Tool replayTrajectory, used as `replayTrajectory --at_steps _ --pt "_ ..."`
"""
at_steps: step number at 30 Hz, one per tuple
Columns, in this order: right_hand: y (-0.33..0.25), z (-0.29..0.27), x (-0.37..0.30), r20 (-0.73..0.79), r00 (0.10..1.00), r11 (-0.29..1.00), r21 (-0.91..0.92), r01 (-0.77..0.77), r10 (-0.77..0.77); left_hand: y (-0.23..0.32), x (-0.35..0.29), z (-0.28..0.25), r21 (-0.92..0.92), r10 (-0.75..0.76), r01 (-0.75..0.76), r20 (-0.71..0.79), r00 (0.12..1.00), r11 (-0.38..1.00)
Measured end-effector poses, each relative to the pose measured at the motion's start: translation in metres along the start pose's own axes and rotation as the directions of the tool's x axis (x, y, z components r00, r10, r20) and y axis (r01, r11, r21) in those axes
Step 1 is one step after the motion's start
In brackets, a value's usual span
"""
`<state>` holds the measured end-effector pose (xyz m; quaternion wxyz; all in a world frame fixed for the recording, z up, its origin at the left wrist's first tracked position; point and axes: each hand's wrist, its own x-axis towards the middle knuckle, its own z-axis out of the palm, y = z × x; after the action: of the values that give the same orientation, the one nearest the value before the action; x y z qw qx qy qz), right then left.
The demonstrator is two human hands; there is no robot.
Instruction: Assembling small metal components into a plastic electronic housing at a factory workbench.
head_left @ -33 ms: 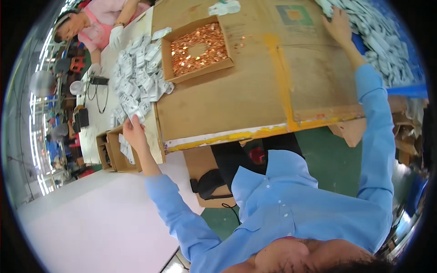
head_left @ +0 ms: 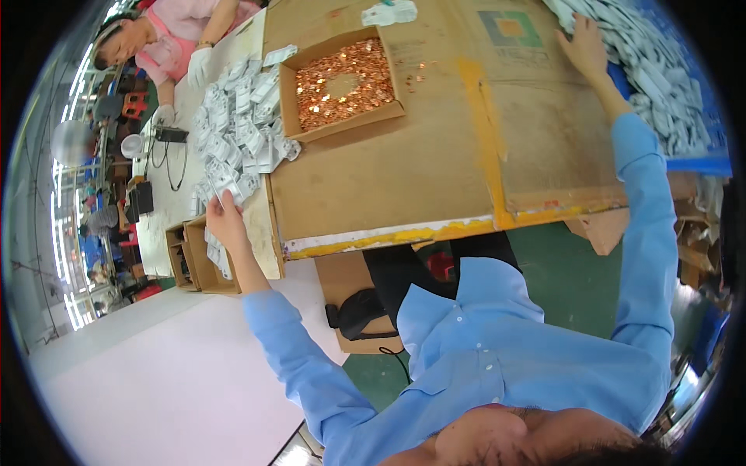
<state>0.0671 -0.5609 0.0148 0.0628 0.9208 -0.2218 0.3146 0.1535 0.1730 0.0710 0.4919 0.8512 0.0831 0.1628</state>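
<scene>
At the near edge of a heap of white plastic parts (head_left: 242, 116) on the left, my left hand (head_left: 227, 221) is closed with thumb and fingers on one flat white plastic part (head_left: 224, 183). My right hand (head_left: 584, 50) reaches far right to a second, larger pile of pale plastic parts (head_left: 657, 78) in a blue bin (head_left: 699, 165). Its fingers are stretched apart at the pile's edge, and I see nothing held in them. Between the hands, a shallow cardboard box (head_left: 353, 123) holds many small copper-coloured metal pieces (head_left: 342, 66).
Cardboard with yellow tape covers the tabletop (head_left: 373, 186). A few copper pieces (head_left: 420, 74) lie loose beside the box. Small cardboard boxes (head_left: 203, 260) stand at the left edge. Across the table, a person in pink (head_left: 175, 39) works with white gloves near a black device (head_left: 171, 135).
The whole view has shifted slightly. My left hand has moved a little leftward at the heap's edge; my right hand stays by the bin's pile.
</scene>
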Motion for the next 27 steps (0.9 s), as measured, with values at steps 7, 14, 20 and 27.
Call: replayTrajectory --at_steps 7,14,20,27 --pt "0.021 0.021 0.003 0.062 0.998 0.999 0.043 -0.022 0.019 -0.016 0.081 0.021 0.149 -0.012 0.026 -0.092 0.996 0.988" --pt "0.018 0.009 0.006 0.037 0.998 0.998 0.032 -0.046 0.045 -0.026 0.066 0.042 0.619 0.476 -0.239 -0.249 0.843 0.748" --pt "0.031 -0.011 0.011 -0.113 0.994 0.978 0.207 0.022 0.001 0.031 -0.003 0.054 0.173 0.31 -0.275 -0.224 0.924 0.946" --pt "-0.011 -0.025 -0.008 -0.001 0.989 0.831 0.542 0.126 -0.149 0.051 -0.115 0.059 -0.013 0.275 -0.277 -0.061 0.959 0.961"
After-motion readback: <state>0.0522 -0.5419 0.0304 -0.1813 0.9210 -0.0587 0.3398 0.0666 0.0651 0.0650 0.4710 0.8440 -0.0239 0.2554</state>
